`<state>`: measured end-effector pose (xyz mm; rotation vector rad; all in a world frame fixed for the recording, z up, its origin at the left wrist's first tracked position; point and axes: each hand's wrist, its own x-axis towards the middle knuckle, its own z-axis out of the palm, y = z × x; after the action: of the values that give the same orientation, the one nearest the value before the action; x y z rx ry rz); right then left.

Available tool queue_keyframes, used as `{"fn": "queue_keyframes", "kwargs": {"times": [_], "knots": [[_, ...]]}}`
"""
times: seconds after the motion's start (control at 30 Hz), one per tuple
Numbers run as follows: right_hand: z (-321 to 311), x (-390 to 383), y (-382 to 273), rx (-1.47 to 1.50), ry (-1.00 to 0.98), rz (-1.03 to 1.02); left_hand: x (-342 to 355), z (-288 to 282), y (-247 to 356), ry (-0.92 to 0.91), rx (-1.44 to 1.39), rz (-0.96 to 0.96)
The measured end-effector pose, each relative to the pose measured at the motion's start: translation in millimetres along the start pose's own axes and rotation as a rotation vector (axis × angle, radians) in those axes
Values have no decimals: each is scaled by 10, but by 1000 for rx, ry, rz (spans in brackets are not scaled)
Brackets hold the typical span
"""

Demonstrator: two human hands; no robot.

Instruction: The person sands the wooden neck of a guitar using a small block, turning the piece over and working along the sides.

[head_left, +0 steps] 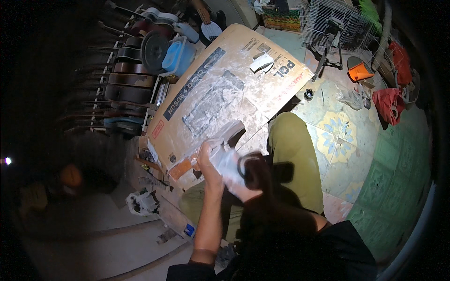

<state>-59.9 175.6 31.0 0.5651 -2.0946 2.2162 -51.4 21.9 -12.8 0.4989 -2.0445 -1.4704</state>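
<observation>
My left hand (208,161) is closed round a long, pale, dust-coated piece (227,132) that looks like wood; its exact kind I cannot tell. An orange-brown wooden part (184,166) sticks out to the left of that hand, and whether both are one piece is unclear. Close on the right, my right hand (236,185) is smeared by motion at the pale piece, its fingers not readable. A dark rounded shape (258,172) covers part of it. Beneath lies a flattened cardboard sheet (206,84) spread with white dust, with a folded white scrap (261,62) at its far side.
Several guitars (131,86) stand in a rack at the left, beside a blue plastic tub (176,56). At the far right are a black tripod (328,44), a wire cage (347,23), an orange object (360,71) and a red bag (388,105). A small dark jar (308,94) stands on the tiles.
</observation>
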Motion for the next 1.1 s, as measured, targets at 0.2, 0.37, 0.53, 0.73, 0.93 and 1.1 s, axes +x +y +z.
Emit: {"fn": "queue_keyframes", "kwargs": {"times": [0.2,0.37,0.53,0.73,0.93,1.1], "knots": [[-34,-6,-61,-51,0,-225,26,-45,-5,5,-104,-59],[-13,187,40,144,-14,255,-5,-17,0,-65,52,83],[-27,176,54,205,1,293,-19,10,153,-124,308,205],[-31,17,82,-124,-118,229,27,28,-3,-99,88,168],[191,-110,134,-180,192,-125,-46,35,1,14,301,202],[-4,171,22,133,-41,303,-65,-28,18,-75,213,93]]}}
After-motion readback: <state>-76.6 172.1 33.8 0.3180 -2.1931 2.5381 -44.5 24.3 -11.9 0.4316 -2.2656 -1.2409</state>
